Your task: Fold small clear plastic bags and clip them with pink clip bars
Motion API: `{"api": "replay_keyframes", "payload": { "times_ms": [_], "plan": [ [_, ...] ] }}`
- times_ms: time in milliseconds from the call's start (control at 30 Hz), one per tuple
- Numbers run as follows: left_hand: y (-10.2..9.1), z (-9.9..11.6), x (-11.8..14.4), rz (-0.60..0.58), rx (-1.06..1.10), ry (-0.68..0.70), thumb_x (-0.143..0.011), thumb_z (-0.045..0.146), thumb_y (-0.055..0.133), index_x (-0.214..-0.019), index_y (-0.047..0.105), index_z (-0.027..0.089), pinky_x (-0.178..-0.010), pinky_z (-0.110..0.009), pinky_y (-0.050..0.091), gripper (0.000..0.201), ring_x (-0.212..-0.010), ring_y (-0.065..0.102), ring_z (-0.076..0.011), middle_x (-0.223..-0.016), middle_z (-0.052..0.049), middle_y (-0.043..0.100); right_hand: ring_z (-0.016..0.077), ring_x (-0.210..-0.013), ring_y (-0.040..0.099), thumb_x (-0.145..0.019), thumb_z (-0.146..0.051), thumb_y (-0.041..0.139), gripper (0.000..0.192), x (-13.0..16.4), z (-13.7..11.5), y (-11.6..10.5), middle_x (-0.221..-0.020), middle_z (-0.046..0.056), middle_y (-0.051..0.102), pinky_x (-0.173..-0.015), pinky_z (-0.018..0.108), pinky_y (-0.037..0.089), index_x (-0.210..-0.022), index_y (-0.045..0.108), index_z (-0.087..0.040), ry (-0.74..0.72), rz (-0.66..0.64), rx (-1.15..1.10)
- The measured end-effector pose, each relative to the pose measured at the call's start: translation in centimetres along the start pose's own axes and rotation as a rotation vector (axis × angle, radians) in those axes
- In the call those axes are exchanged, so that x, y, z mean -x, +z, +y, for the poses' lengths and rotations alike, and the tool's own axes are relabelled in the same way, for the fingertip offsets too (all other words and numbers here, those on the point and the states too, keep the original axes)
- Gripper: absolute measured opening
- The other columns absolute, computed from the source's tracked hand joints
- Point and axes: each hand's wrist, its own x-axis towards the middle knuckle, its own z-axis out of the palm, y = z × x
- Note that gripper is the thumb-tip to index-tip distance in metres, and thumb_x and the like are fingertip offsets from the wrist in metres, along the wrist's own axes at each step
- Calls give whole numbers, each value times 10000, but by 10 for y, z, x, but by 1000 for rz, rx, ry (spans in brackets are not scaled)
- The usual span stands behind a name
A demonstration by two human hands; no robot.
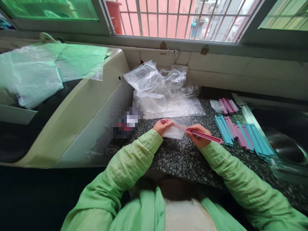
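I am partway through fitting the pink sealing clip [192, 131] onto the small clear bag [173, 132], both held just above the speckled bench [178, 157]; my left hand [162, 126] pinches the clip's far end together with the bag's edge, my right hand [198, 135] is closed around the clip's middle; next, I judge, the bag edge must sit straight in the clip; more blue and pink clips [243, 136] lie to my right, beside the sink [286, 141].
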Motion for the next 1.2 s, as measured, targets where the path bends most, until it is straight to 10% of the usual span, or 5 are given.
{"api": "replay_keyframes", "payload": {
  "times_ms": [900, 1200],
  "plan": [
    [2, -3, 2, -12, -108, 106, -397, 458, 778, -599, 558, 121, -408, -186, 216, 450, -404, 354, -31, -431, 70, 440, 66, -418, 435, -665, -409, 649, 264, -2, -7, 9, -551, -24, 559, -385, 199, 341, -734, 599, -159, 622, 96, -300],
    [1, -2, 2, 55, -27, 120, -429, 301, 772, -584, 581, 125, -420, -190, 225, 303, -401, 342, -33, -413, 67, 438, 104, -492, 543, -666, -432, 661, 294, -2, -1, 4, -632, 2, 618, -452, 232, 465, -792, 594, -175, 458, 4, -226]
  ]
}}
